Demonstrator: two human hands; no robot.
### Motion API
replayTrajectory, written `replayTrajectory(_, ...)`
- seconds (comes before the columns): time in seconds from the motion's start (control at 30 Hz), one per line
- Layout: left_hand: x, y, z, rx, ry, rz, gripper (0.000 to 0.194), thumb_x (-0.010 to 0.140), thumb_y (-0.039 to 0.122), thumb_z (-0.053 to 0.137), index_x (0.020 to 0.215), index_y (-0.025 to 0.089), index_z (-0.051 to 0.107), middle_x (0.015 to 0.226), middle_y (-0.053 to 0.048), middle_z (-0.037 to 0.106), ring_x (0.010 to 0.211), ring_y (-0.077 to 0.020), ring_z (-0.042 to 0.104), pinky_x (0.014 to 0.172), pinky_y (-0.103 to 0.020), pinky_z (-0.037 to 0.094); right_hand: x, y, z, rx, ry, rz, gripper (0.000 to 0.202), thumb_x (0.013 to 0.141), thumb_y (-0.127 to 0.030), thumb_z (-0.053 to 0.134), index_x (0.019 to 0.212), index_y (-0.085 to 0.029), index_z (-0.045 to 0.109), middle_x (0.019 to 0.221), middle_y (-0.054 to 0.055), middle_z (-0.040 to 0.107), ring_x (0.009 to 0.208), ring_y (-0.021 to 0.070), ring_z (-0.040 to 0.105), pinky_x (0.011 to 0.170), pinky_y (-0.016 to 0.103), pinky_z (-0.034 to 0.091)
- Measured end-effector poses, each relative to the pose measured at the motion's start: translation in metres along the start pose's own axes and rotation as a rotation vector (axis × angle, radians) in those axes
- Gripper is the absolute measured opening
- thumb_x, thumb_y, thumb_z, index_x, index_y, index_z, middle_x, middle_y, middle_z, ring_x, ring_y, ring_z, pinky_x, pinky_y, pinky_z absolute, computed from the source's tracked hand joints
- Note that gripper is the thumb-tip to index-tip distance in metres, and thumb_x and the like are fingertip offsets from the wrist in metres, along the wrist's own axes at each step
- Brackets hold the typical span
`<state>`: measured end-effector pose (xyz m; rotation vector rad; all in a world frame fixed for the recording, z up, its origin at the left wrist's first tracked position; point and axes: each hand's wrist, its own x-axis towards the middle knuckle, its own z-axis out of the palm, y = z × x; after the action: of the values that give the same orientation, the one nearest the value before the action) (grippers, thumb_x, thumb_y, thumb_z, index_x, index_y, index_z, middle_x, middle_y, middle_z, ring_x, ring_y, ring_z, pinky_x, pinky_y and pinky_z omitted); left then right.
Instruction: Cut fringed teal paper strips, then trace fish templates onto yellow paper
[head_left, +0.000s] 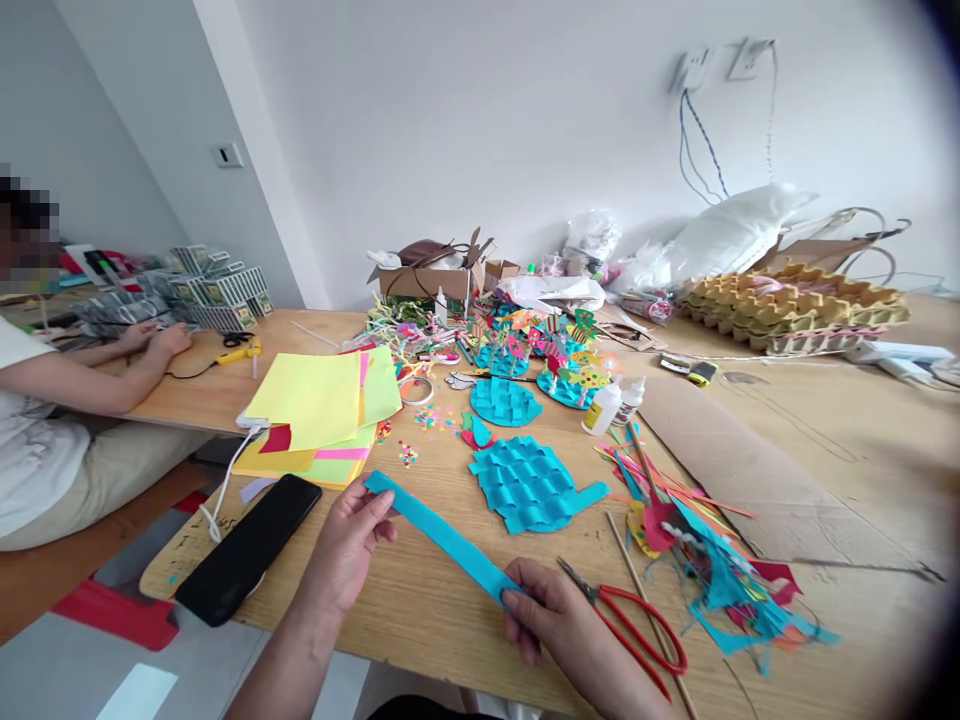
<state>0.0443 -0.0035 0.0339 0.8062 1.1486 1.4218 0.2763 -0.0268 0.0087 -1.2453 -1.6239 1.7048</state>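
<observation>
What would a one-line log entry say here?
left hand: pinching blue strip, one end | right hand: pinching other end | on table: woven blue piece beyond strip, red-handled scissors beside right hand

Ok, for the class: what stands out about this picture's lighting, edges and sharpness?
Head view: light looks soft and even on the wall, without harsh shadows; head view, right side: a dark, blurry border curves down the edge; head view, far left: pixelation covers the co-worker's head; head view, centre: the blue strip looks fairly sharp.
</observation>
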Motion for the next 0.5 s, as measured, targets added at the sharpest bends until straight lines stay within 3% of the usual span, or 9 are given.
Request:
replayTrajectory(0.2,-0.002,-0.006,0.018,-0.091,-0.115,0.009,0.017,0.074,0.027,0.065,0.086,0.016,0.059,0.085,-0.005,0.067,0.079,-0.0166,0.061,0.053,-0.02,0.044,0.002,0.003,0.004,0.12,0.004,0.023,0.035,0.073,-0.051,0.048,0.064,-0.017,0.043,0.056,-0.003,0.051,0.042,0.0061,0.042,0.043,0.019,0.028)
replayTrajectory(0.5,-0.002,-0.011,0.029,-0.133,-0.087,-0.047,0.02,0.073,0.034,0.064,0.081,0.018,0.056,0.078,-0.004,0.068,0.078,-0.0199,0.063,0.046,-0.02,0.038,0.007,0.015,0.009,0.192,-0.027,0.073,0.047,0.063,-0.064,0.053,0.064,-0.019,0.041,0.053,-0.004,0.05,0.038,0.0048,0.038,0.04,0.02,0.025)
